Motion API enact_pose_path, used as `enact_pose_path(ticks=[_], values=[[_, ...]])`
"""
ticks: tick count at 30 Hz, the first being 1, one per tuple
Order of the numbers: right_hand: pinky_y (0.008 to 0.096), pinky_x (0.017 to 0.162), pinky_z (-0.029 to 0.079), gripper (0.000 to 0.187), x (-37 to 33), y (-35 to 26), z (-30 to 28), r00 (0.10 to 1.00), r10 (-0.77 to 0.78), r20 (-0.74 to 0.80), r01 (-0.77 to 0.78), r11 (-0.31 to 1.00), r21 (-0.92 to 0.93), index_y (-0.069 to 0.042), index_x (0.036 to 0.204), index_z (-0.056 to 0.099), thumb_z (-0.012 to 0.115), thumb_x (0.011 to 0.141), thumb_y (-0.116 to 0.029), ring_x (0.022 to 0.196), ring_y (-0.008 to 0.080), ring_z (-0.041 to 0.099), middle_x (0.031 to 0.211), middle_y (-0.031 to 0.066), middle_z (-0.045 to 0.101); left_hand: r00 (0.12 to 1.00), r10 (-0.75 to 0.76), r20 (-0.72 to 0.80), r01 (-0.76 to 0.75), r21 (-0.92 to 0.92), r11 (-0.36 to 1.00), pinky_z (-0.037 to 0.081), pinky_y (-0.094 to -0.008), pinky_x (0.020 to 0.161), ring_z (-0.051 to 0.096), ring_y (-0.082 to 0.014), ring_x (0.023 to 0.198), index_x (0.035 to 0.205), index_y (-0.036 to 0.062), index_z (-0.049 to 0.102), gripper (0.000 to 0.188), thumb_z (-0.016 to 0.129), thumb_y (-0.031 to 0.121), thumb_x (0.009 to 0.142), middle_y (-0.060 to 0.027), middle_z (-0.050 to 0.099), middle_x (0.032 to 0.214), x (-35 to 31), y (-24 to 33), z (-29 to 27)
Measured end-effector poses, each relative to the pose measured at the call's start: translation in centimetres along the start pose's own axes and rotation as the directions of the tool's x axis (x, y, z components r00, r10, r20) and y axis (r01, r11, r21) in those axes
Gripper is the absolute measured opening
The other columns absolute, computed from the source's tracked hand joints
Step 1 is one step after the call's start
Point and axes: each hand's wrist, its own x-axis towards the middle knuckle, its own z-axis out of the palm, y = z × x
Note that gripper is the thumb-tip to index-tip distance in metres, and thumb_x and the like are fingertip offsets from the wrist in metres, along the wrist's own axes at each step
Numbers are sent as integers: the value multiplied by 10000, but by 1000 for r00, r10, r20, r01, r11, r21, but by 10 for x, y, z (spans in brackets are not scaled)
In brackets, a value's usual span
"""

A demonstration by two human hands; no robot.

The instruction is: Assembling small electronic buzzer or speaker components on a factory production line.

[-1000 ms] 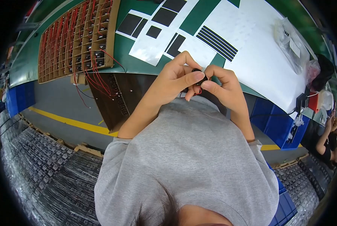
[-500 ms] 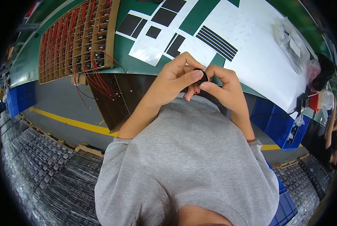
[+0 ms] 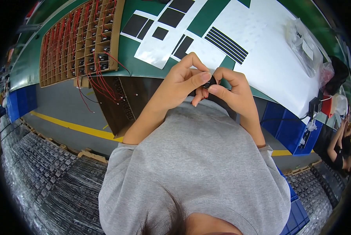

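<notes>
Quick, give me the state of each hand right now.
Left hand: closed, fingertips pinching the small black part.
Right hand: closed, pinching the same small black part from the other side.

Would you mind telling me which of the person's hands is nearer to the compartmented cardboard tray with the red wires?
Left. The left hand lies just right of the cardboard tray; the right hand is farther right, beyond it.

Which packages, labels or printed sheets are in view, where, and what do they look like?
White paper sheets with black rectangles and stripe bars: on the green bench, above the hands.
Clear plastic bag of small parts with a white label: bench, upper right, crumpled.
Brown cardboard divider tray with red wires: bench, upper left, gridded.
Blue plastic bins: under the bench, right.
No screens visible.
</notes>
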Motion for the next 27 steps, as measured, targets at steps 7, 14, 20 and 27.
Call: enact_pose_path(ticks=[7,14,20,27], values=[[210,492,344,325,1,0,1,1000,-1,9,1,1000,10,-32,627,494,687,701,-284,537,81,430,556,11,472,1000,7,23,-7,-5,1000,395,-172,385,524,-95,478,827,40,400,183,492,194,867,-85,549,691,0,2,-2],[209,491,334,330,3,0,1,1000,1,17,-1,1000,4,-35,627,492,687,701,-290,536,80,417,554,7,464,1000,25,19,-25,-6,1000,391,-171,380,518,-91,469,820,41,409,186,494,200,866,-87,550,682,1,1,-2],[212,494,335,335,4,0,1,1000,13,14,-13,1000,6,-35,629,491,690,696,-295,540,81,411,556,5,461,1000,11,12,-11,-8,1000,383,-173,379,507,-85,460,821,42,410,186,497,201,865,-86,552,666,1,2,-3],[213,501,338,325,4,0,1,1000,24,19,-24,1000,11,-34,634,492,691,696,-282,545,82,414,560,7,465,1000,16,10,-16,-11,1000,382,-170,379,514,-83,479,819,38,412,185,499,195,864,-85,555,675,2,1,-4]])
